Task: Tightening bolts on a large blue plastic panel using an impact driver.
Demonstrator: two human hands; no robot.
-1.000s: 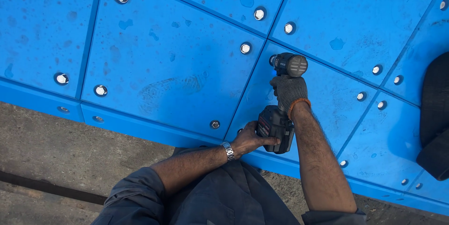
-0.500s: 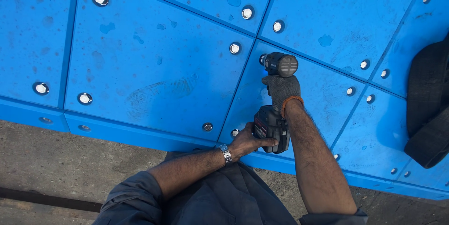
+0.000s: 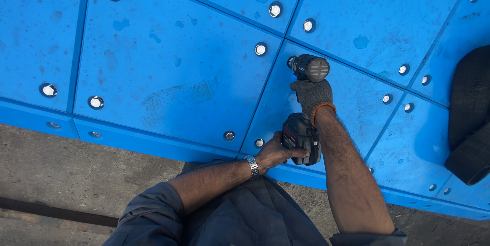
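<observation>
Cordless driver (image 3: 305, 108): dark body, head up top, battery pack at bottom, held nose-down against the blue panel surface (image 3: 168, 72) near its lower edge, just right of a vertical seam between panels. Right hand (image 3: 312, 97), in a grey knit glove with orange cuff, fingers wrapped tight around the grip just under the head. Left hand (image 3: 275, 151), bare, steel wristwatch (image 3: 252, 165) on the wrist, fingers closed on the battery pack from the left side. Tool nose points left toward the seam; the bit and what it meets are hidden. Silver bolt heads (image 3: 260, 49) in recessed holes run along every panel edge; two (image 3: 259, 143) sit just left of the left hand at the lower edge. Below that edge, a concrete floor (image 3: 76, 174). Black rubber tyre (image 3: 469, 118) lies on the panels at the right edge. Grey sleeves and trousers at bottom.
</observation>
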